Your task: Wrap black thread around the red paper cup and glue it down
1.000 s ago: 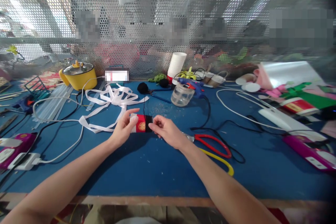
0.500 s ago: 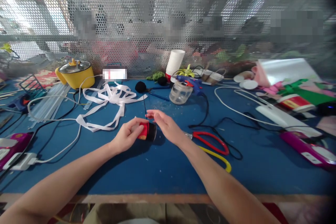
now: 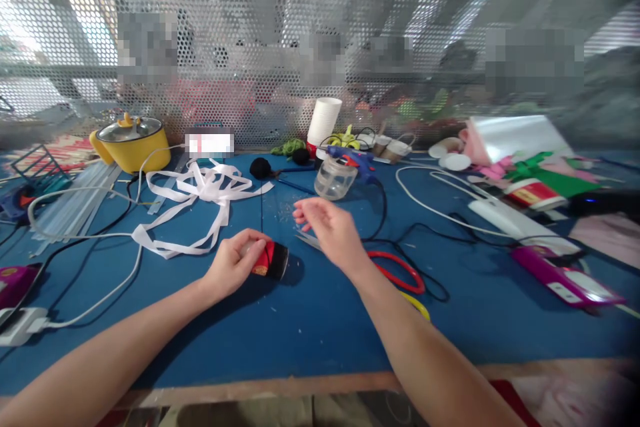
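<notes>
My left hand (image 3: 234,268) is wrapped round a small red cup (image 3: 267,260) partly wound in black yarn, holding it on its side just above the blue table (image 3: 310,327). A thin black strand runs from the cup toward the ball of black yarn (image 3: 260,167) at the back. My right hand (image 3: 333,230) hovers to the right of the cup with its fingers spread and nothing in it. It is above the tips of the red-handled scissors (image 3: 395,270).
A tangle of white ribbon (image 3: 200,195), a yellow pot (image 3: 131,143), a clear jar (image 3: 335,179), a blue glue gun (image 3: 353,159), stacked white cups (image 3: 324,121), black and white cables, and purple boxes (image 3: 565,273) lie around. A perforated metal screen stands behind the table.
My right hand let go of the cup and lifted up and right, opening its fingers. My left hand turned the cup and lowered it toward the table.
</notes>
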A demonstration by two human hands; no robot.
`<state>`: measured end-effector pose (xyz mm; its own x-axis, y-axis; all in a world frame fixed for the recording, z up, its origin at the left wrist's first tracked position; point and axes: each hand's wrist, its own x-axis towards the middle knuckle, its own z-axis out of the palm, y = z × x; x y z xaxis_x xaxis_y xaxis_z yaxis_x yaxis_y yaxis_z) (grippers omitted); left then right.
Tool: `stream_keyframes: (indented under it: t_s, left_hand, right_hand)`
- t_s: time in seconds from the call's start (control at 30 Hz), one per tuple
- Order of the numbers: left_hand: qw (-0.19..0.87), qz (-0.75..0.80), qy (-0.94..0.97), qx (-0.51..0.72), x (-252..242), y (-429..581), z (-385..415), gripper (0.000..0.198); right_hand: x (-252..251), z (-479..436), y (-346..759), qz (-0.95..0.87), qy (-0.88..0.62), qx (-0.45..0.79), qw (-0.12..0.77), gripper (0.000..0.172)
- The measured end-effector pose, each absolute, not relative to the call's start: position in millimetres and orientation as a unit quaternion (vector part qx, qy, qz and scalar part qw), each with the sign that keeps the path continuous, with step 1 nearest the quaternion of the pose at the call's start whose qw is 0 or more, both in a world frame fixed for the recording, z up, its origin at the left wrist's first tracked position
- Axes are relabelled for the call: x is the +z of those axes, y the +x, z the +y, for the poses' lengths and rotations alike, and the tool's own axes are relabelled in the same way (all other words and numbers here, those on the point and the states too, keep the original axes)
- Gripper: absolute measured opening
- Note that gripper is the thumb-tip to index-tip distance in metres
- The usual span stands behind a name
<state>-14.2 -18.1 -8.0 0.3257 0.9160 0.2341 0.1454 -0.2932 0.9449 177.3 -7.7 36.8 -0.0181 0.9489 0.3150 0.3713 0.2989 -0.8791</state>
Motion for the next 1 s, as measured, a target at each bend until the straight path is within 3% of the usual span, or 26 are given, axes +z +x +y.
stream_keyframes:
  t_s: [0.13,0.2,0.37,0.5,0.67,0.9,1.0]
  left_hand:
    - [0.385,0.38,0.715,0.442,-6.1,-17.3,-18.2,0.025]
    - [0.352,0.38,0.732,0.442,-5.7,-18.1,-18.0,0.023]
    - [0.346,0.387,0.736,0.434,-6.4,-16.5,-17.4,0.023]
    - [0.331,0.386,0.738,0.443,-6.6,-16.5,-15.4,0.021]
    - [0.319,0.399,0.744,0.43,-7.4,-17.9,-13.2,0.024]
    - [0.299,0.394,0.76,0.422,-8.6,-17.1,-12.1,0.022]
    - [0.305,0.402,0.755,0.418,-8.6,-17.5,-11.2,0.023]
  right_hand:
    - [71.6,9.4,221.7,-0.545,-0.548,0.094,0.628,0.027]
    - [84.9,24.1,245.6,-0.496,-0.607,0.031,0.62,0.024]
    - [92.6,59.5,276.1,-0.43,-0.697,0.288,0.497,0.027]
    - [87.2,69.8,274.4,-0.403,-0.698,0.391,0.445,0.022]
    - [80.2,70.5,267.4,-0.382,-0.679,0.394,0.488,0.032]
    - [90.4,50.8,248.2,-0.434,-0.578,0.35,0.596,0.003]
    - [88.8,28.2,236.6,-0.475,-0.528,0.391,0.586,0.018]
